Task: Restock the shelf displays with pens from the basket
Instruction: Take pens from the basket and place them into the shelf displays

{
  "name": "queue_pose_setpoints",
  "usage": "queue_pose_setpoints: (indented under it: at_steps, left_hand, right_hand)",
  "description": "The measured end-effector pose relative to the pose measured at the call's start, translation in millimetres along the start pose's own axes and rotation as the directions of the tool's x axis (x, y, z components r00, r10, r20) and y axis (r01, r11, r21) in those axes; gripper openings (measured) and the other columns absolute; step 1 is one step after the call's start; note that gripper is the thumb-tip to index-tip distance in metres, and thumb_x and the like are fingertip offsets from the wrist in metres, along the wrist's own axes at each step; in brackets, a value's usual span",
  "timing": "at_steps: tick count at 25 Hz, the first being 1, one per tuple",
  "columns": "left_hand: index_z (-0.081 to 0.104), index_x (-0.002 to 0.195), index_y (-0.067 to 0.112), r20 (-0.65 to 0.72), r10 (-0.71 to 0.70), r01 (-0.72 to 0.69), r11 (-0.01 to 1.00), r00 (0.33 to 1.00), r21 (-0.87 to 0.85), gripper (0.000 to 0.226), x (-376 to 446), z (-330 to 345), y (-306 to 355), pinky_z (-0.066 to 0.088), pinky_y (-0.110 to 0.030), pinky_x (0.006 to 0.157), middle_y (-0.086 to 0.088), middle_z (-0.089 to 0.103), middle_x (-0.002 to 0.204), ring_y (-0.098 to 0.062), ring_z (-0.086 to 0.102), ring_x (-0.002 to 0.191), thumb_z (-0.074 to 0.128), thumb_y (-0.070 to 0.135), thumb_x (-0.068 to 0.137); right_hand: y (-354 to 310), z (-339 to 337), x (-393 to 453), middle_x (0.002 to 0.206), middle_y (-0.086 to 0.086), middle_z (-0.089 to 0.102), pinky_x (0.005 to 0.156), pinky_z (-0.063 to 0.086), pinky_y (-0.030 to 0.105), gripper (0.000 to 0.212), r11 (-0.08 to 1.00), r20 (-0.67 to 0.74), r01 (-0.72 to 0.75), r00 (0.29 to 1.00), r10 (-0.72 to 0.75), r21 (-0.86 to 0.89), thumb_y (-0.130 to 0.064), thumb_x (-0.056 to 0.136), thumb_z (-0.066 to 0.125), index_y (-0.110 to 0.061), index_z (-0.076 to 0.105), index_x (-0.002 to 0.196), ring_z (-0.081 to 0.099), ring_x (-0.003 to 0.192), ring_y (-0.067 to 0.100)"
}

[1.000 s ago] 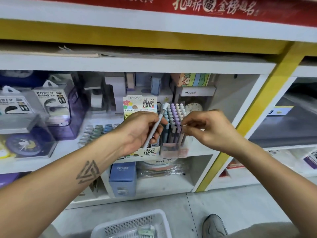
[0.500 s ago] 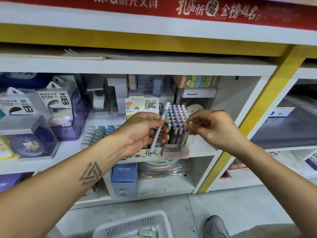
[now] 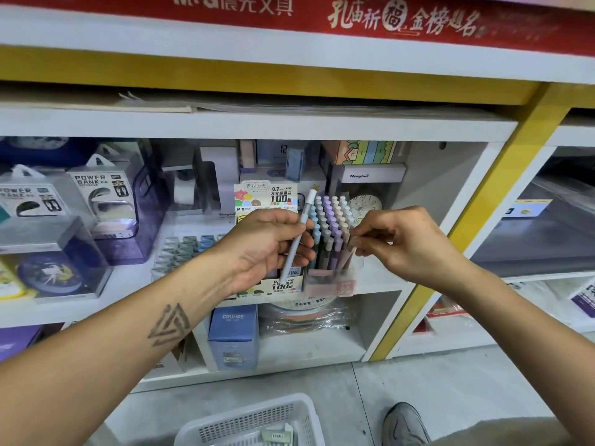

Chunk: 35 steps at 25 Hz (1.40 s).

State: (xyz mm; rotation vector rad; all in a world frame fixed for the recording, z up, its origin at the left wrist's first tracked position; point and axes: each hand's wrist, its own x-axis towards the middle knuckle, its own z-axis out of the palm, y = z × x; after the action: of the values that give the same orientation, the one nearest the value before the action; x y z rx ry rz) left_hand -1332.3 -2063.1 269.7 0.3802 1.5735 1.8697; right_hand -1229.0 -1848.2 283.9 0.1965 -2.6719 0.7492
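White pen sat clamped between the thumb and fingers of the left hand, held upright just left of the packed display on the shelf. The right hand pinched a pink pen at the display's right edge. Rows looked tight; forcing one in could topple neighbours or tip the holder. The basket waited below.

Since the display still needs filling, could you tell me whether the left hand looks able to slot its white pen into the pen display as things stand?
Probably yes: the left hand holds the white pen just beside the pen display, though the right hand is busy at its right edge.
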Motion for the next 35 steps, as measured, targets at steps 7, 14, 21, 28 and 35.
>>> queue_pose_setpoints:
  at_steps: [7,14,21,28,35]
  left_hand:
    - [0.065,0.112,-0.006,0.015,0.000,-0.001,1.000,1.000,0.008,0.019,1,1,-1,0.060,-0.032,0.065,-0.014,0.068,0.079,-0.027,0.068,0.070,0.055,0.002,0.097]
    - [0.066,0.109,-0.004,0.035,0.016,-0.016,1.000,0.999,-0.001,0.018,3,-1,-4,0.060,-0.037,0.072,-0.015,0.070,0.080,-0.028,0.070,0.072,0.057,0.003,0.096]
    - [0.068,0.111,-0.004,0.147,0.039,-0.045,0.998,0.988,0.041,0.022,3,8,-8,0.061,-0.042,0.082,-0.026,0.072,0.094,-0.038,0.072,0.086,0.063,0.002,0.091]
    - [0.072,0.106,0.012,0.005,0.477,-0.412,0.754,0.879,0.511,0.021,7,22,-8,0.055,-0.025,0.092,-0.003,0.075,0.102,-0.014,0.070,0.095,0.068,0.002,0.089]
    - [0.039,0.150,0.021,0.482,0.397,-0.494,-0.079,0.781,0.866,0.058,7,14,-32,0.003,-0.013,0.117,0.004,0.029,0.160,-0.011,0.021,0.147,0.059,0.030,0.096]
  right_hand:
    - [6,4,1,0.073,-0.018,0.070,0.068,0.053,0.011,0.002,0.997,-0.094,-0.060,0.994,0.055,-0.051,-0.011,0.090,0.073,-0.012,0.075,0.089,0.067,0.072,-0.009]
    - [3,14,2,0.095,-0.005,0.076,0.079,0.052,0.019,0.012,0.981,0.067,0.061,0.997,-0.049,-0.186,-0.014,0.089,0.073,-0.014,0.079,0.099,0.070,0.085,0.007]
    - [-9,7,15,0.085,0.002,0.075,0.061,0.052,0.021,0.023,0.864,-0.065,-0.201,0.964,0.259,0.461,-0.021,0.092,0.070,-0.019,0.069,0.115,0.068,0.073,0.014]
    - [-1,-12,17,0.075,0.009,0.074,0.065,0.057,0.025,0.014,0.768,-0.257,-0.095,0.910,0.325,0.634,-0.003,0.087,0.072,-0.010,0.071,0.100,0.071,0.065,0.020]
    - [13,6,-3,0.078,-0.008,0.072,0.071,0.057,0.026,0.013,0.997,-0.189,-0.071,0.980,0.065,-0.023,-0.016,0.090,0.072,-0.020,0.061,0.095,0.068,0.073,0.000]
